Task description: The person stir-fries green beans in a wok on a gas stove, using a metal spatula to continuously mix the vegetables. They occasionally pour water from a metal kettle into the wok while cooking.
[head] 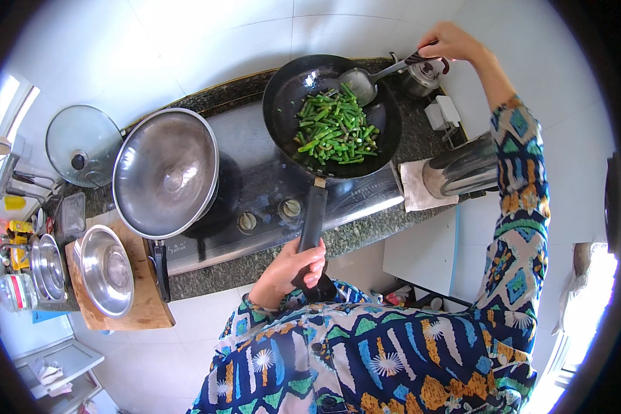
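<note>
My left hand (295,266) is closed around the black handle of a dark wok (284,103) over the right part of the gas stove (248,134). Cut green beans (336,127) lie heaped in the wok. At the upper right, my right hand (447,44) grips the dark handle of a metal spatula (361,85). The spatula's blade is inside the wok, against the upper right edge of the beans. The wok hides the burner beneath it.
Left of the wok stands a second pan (165,173), beside a glass lid (83,134). A steel bowl (108,269) rests on a wooden board (155,310). To the right are a lidded pot (422,77) and a metal cylinder (460,168) on a cloth (414,189).
</note>
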The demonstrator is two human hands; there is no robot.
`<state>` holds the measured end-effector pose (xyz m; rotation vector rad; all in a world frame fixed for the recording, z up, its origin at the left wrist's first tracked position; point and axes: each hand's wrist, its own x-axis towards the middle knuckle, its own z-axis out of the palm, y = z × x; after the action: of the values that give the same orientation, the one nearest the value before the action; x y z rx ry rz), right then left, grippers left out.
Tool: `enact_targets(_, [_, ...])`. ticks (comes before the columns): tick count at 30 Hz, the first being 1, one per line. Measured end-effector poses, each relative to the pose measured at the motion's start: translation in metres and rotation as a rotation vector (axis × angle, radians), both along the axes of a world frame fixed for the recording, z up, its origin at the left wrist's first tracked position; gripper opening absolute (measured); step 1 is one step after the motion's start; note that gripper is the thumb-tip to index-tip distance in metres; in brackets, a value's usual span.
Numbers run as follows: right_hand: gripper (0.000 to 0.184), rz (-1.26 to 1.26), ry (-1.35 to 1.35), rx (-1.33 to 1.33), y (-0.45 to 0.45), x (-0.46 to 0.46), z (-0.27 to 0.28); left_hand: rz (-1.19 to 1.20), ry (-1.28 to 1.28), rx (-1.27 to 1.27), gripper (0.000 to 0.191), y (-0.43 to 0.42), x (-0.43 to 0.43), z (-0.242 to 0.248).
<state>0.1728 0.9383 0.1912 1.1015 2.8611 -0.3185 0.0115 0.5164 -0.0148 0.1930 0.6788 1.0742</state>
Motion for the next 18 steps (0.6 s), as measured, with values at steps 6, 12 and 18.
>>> enact_targets(6, [0.024,-0.020,0.016,-0.118,-0.012,-0.033,-0.016,0.015,-0.015,-0.003,0.016,-0.001,0.001,0.000])
enact_targets(12, [0.024,0.592,0.143,0.311,-0.088,-0.021,-0.009,0.011,-0.044,-0.006,0.017,0.001,0.000,-0.007])
enact_targets(18, [0.024,0.455,0.091,0.542,-0.183,0.037,-0.016,-0.008,-0.025,-0.029,0.017,0.001,0.000,-0.013])
